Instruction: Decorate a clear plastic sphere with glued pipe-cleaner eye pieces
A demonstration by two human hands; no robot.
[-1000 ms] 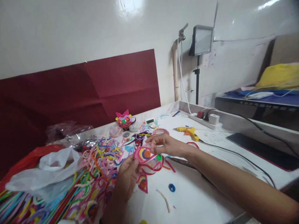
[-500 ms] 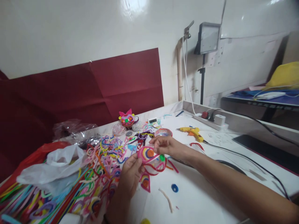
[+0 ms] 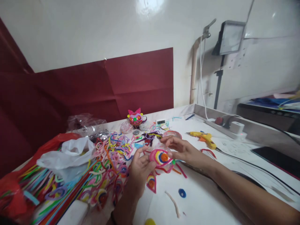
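Note:
Between my two hands is a pipe-cleaner mask piece (image 3: 158,157) on what looks like a clear dome. It shows a pink-edged eye with yellow, white and blue bands, an orange centre and a green knob at its right. My left hand (image 3: 141,168) closes on its left edge with thumb and fingers. My right hand (image 3: 184,150) grips the upper right side, fingers bent over the top. Below it on the white paper lies a second eye-shaped piece (image 3: 152,184). A blue coil (image 3: 182,193) and a cream pipe cleaner (image 3: 172,204) rest nearer to me.
Loose pipe cleaners (image 3: 112,150) heap up at left beside a white plastic bag (image 3: 70,153). A pink-eared cat figure (image 3: 135,118) stands at the back. On the right are a yellow glue gun (image 3: 206,139), its cord, a dark phone (image 3: 276,161) and a white plug adapter (image 3: 236,127).
The view has swung left, so everything sits further right. The mask piece has turned so its eye faces me more, and my left fingers have shifted up behind its edge.

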